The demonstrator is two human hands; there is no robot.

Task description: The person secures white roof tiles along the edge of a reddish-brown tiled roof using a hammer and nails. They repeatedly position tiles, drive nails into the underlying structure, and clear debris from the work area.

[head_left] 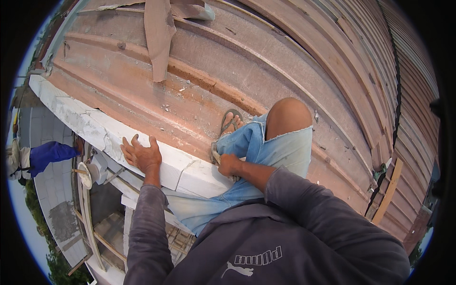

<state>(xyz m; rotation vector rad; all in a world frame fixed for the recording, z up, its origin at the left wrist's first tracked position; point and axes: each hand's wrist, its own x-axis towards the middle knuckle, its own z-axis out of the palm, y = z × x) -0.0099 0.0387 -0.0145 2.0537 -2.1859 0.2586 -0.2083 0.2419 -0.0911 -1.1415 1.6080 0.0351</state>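
Observation:
I sit astride a narrow wall of white blocks (95, 124), capped along its length with a pale, chipped surface. My left hand (141, 155) rests flat on its top with the fingers spread, holding nothing. Close to my inner thigh, my right hand (230, 165) is closed around a small tool (216, 156) whose pale, wood-like end sticks out past the thumb. The rest of that tool is hidden by the fist, so its kind cannot be told. A crack (186, 172) runs across the blocks between my hands.
Rusty red corrugated roofing (228, 61), strewn with grit, borders the wall; my sandalled foot (231, 122) stands on it. A loose bent sheet piece (158, 42) lies farther up. Left of the wall is a drop with wooden poles (88, 213) and another person in blue (52, 156).

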